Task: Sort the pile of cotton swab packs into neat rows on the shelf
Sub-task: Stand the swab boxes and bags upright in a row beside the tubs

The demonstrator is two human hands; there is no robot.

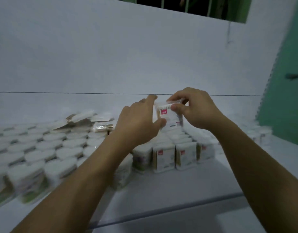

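Many round-topped packs (44, 148) are standing in close rows across the left part of the shelf (161, 190), tops up and touching. Behind the right end of these rows, a loose pile (87, 120) of flat packs is lying at mixed angles, not yet sorted.

Right of the pile, the left hand (138, 120) is gripping the held pack (168, 118) along its left edge, with the thumb at the lower corner and the forefinger reaching over the top. The pack is sitting upright above the far end of the rectangular rows (175, 153), its pink label facing the camera. Whether it is touching the packs beneath cannot be told. The right hand (195, 110) is pinching the pack's upper right corner between thumb and fingers.

The step in hand is probably seating this pack at the back of the rectangular rows. For a clean result:

1. Keep the pack vertical, with the label facing front like its neighbours.
2. Lower it straight down, flush against the last pack.
3. Keep both forearms lifted off the front rows, which are standing just below them.
4. Let go only once the base is resting flat.

At far right, a few blurred packs (260, 133) are sitting near the green wall (282, 98).
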